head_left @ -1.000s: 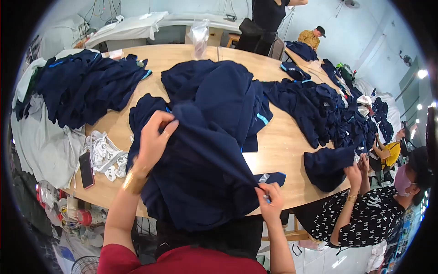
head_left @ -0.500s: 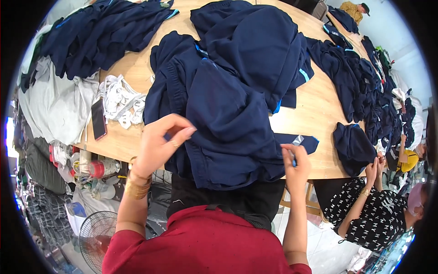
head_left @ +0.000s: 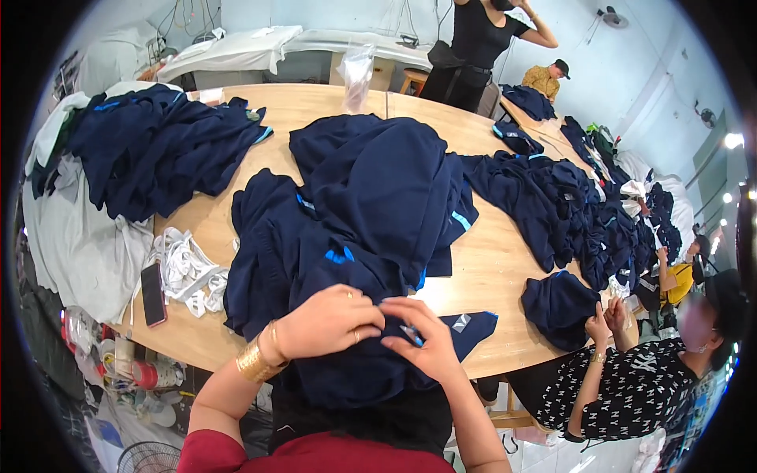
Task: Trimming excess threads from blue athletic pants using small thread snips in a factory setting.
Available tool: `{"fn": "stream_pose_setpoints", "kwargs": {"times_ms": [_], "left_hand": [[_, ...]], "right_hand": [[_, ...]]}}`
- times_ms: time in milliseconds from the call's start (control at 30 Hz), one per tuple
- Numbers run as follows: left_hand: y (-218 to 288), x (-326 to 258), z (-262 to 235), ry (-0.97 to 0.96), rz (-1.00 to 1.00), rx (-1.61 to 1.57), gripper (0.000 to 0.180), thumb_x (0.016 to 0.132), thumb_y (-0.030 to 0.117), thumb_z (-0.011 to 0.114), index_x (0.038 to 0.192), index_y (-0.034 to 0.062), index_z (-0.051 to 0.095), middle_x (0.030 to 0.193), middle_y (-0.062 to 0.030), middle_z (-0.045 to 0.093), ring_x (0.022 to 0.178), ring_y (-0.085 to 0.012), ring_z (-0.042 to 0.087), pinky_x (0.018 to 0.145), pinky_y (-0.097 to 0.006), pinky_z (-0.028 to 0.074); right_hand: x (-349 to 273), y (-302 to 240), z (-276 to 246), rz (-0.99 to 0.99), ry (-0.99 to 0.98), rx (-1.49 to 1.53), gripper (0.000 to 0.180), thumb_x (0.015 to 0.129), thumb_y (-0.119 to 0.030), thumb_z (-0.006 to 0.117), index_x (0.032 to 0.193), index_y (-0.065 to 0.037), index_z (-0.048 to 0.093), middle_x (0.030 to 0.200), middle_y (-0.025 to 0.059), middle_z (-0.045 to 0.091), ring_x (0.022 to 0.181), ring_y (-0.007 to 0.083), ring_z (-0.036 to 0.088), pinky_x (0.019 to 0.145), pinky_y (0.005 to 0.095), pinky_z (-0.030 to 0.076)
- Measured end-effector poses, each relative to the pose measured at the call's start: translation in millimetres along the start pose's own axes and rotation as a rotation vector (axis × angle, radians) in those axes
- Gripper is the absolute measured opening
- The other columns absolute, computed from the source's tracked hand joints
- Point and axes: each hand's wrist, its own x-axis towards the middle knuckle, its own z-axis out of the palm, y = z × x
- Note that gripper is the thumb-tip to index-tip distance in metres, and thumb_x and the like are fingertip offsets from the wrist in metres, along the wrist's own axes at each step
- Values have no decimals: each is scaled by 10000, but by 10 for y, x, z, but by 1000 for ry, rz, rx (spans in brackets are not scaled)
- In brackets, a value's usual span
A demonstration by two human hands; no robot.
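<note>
Although the navy garment [head_left: 347, 260] lay heaped at the near edge of the wooden table [head_left: 489, 268], soft, light and apt to slump, the left hand [head_left: 327, 322] and right hand [head_left: 422, 340] each pinched its gathered fold, beside a phone [head_left: 152, 293].
</note>
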Motion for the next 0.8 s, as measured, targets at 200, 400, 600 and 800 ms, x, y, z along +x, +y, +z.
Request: {"fn": "stream_pose_setpoints", "kwargs": {"times_ms": [200, 400, 600, 800], "left_hand": [[185, -172, -476, 46, -188, -185, 119, 719, 125, 732, 818, 96, 672, 751, -13, 630, 731, -190, 578, 773, -282, 424], [36, -681, -661, 377, -539, -5, 116, 677, 79, 727, 768, 76, 656, 672, -42, 591, 684, -210, 540, 710, -319, 408], [159, -806, -193, 245, -566, 321, 272, 681, 141, 720, 934, 128, 623, 1026, -40, 555, 1004, -241, 502, 979, -408, 320], [476, -311, 252, 162, -321, -64, 372, 752, 177, 705, 1094, 103, 580, 1086, -43, 594, 1054, -213, 534, 1000, -396, 325]], "right_hand": [[33, -36, -244, 116, -345, -29, 214, 735, -162, 733, 840, -32, 599, 719, 72, 601, 632, 219, 586, 598, 288, 458], [-185, 191, -489, 183, -117, -349, 233, 717, -198, 738, 798, -25, 605, 721, 113, 605, 632, 304, 580, 575, 325, 455], [-328, 92, -256, 266, -35, -181, 205, 728, -136, 731, 847, -14, 617, 749, 103, 622, 646, 238, 614, 598, 298, 467], [-180, -183, -146, 287, -203, 35, 222, 721, -118, 747, 849, 7, 616, 726, 73, 612, 639, 135, 576, 611, 248, 453]]}}
